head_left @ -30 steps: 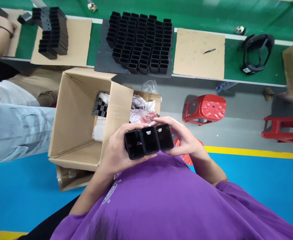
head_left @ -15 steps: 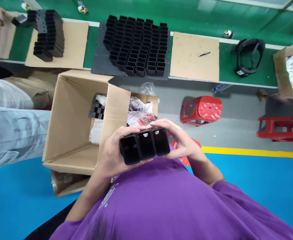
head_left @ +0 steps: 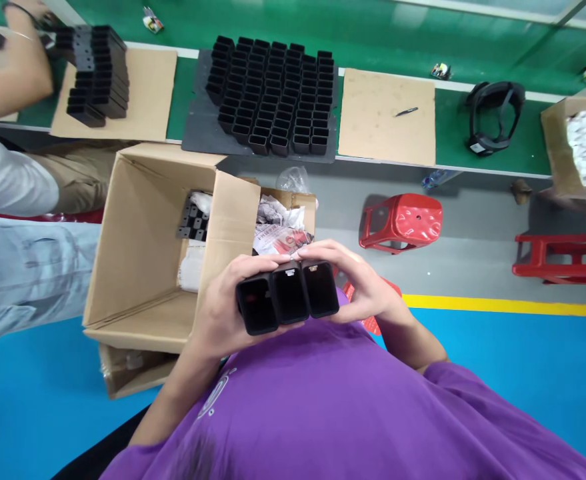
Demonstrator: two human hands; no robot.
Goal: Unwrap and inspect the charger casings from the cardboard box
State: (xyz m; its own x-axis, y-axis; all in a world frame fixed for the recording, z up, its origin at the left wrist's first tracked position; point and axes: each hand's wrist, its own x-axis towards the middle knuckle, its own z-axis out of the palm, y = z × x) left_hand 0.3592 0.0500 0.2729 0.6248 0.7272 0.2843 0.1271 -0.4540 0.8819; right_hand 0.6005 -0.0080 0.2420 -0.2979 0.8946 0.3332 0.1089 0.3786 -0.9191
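Three black rectangular tubes [head_left: 290,294] stand side by side in a row between my hands, their open mouths facing up at me. My left hand [head_left: 225,300] wraps the left end of the row, fingers along its far side and beneath. On the right end, my right hand [head_left: 355,277] closes round the tubes with its thumb on the near side. Small pale marks show inside two of the tubes. Just left of my hands is a large open cardboard box [head_left: 143,240], with black parts [head_left: 193,219] and white packing [head_left: 191,268] inside.
Many black tubes [head_left: 275,93] stand in rows on a dark sheet on the green bench. A cardboard sheet [head_left: 365,113] holds a pen [head_left: 407,111]. Beyond it lies a black headset [head_left: 495,120]. Red stools [head_left: 407,220] stand below. At left, a co-worker's arm [head_left: 17,73] reaches over the bench.
My hands keep hold of the tubes, which have shifted slightly toward me and left. The co-worker's arm at the far left has moved further into view over the bench.
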